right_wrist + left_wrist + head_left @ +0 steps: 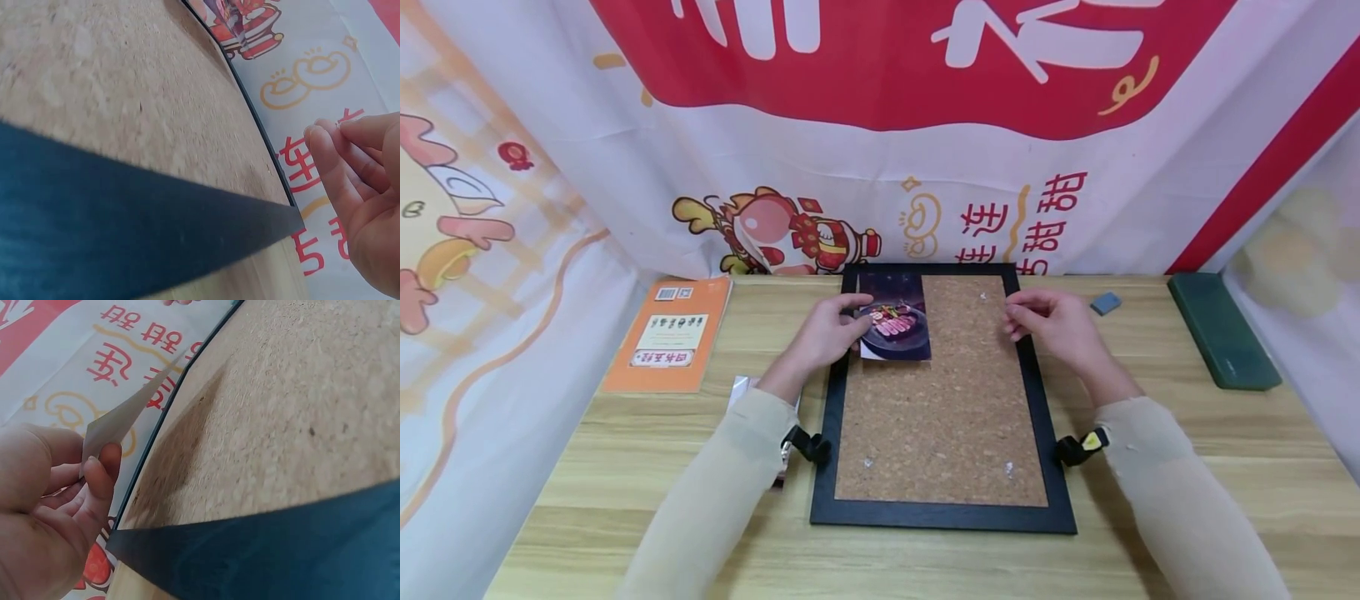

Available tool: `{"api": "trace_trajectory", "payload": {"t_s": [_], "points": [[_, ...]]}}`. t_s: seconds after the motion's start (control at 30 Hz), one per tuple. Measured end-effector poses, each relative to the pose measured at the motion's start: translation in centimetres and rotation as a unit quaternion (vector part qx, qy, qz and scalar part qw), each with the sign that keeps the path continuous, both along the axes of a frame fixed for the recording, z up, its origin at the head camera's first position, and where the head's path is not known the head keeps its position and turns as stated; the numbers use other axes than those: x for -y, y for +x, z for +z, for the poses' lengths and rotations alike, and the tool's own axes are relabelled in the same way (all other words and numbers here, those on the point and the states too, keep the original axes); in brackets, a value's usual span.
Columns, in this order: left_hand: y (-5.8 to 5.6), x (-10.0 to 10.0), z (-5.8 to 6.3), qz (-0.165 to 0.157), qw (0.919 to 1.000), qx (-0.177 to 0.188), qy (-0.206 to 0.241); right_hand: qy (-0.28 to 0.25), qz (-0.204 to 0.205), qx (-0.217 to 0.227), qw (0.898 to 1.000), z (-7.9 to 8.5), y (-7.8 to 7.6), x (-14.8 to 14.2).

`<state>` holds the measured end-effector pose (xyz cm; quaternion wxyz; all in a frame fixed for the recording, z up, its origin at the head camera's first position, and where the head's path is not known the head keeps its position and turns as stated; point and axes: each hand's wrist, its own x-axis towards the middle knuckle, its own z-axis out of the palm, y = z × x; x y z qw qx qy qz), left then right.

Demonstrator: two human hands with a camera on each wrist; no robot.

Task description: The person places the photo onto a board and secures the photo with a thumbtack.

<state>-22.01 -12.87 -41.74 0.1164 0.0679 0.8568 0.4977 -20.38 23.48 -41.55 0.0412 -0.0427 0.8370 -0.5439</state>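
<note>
A photo print (895, 321) of food on a dark plate is over the upper left of a black-framed cork board (940, 417). My left hand (831, 331) pinches its left edge between thumb and fingers. In the left wrist view, the print (125, 419) tilts up off the cork and casts a shadow. My right hand (1060, 325) is at the frame's upper right edge, thumb and fingertips together. In the right wrist view, the right hand (365, 181) seems to pinch a tiny pale thing (338, 125), its kind too small to tell. Several small shiny bits (1009, 469) sit near the board's corners.
An orange book (670, 337) lies at the back left. Partly under my left forearm is a stack of prints or cards (740, 388). To the right are a small blue block (1106, 303) and a dark green case (1223, 332). A printed cloth (820, 150) hangs behind the table.
</note>
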Motion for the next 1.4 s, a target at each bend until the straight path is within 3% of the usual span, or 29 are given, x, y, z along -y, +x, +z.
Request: {"api": "trace_trajectory", "payload": {"t_s": [0.2,0.97,1.4], "points": [[-0.3,-0.8,-0.1,-0.009,1.0,0.002,0.002,0.003,0.0,0.014,1.0,0.3,-0.4,1.0],[-1.9,-3.9,-1.3,-0.037,0.9992,-0.001,0.016,0.027,0.021,-0.008,0.999,-0.5,-3.1,3.9],[-2.8,-4.7,-1.7,-0.071,0.9936,-0.046,-0.076,0.009,0.046,-0.021,0.999,-1.1,-5.1,6.5]]}}
